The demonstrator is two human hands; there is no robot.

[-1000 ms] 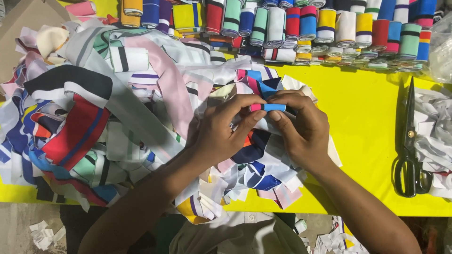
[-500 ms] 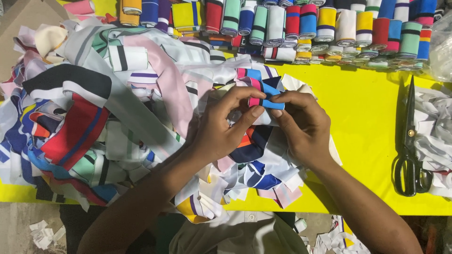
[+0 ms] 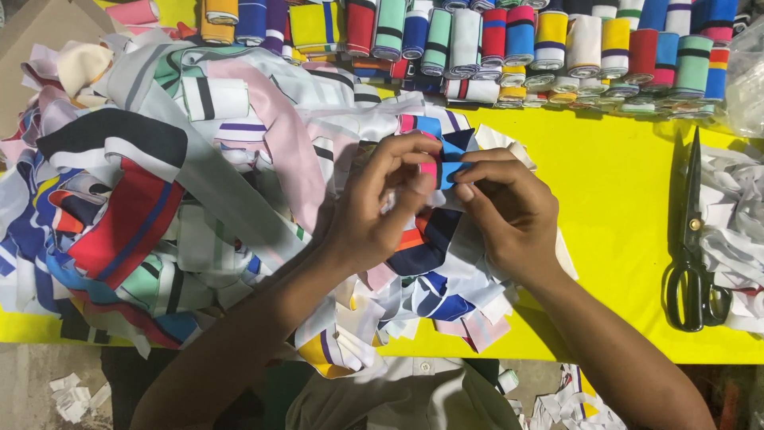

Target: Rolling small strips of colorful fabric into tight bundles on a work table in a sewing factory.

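Both hands meet over a big heap of striped fabric strips (image 3: 199,199) on a yellow table (image 3: 621,199). My left hand (image 3: 374,211) and my right hand (image 3: 509,215) together pinch a small blue and pink striped fabric strip (image 3: 444,163), rolled between the fingertips. The left fingers curl over its left side, and the right thumb and forefinger press its right end. More blue, pink and white strips lie directly under the hands.
Several rolled fabric strips (image 3: 509,40) in many colours stand in rows along the far edge. Black scissors (image 3: 694,239) lie at the right, beside a pile of white scraps (image 3: 740,231). Paper-like scraps (image 3: 76,394) litter the floor below.
The blue and pink strip has gone from stretched flat between both hands to turned upright and rolled tighter. The hands have shifted slightly up and closer together.
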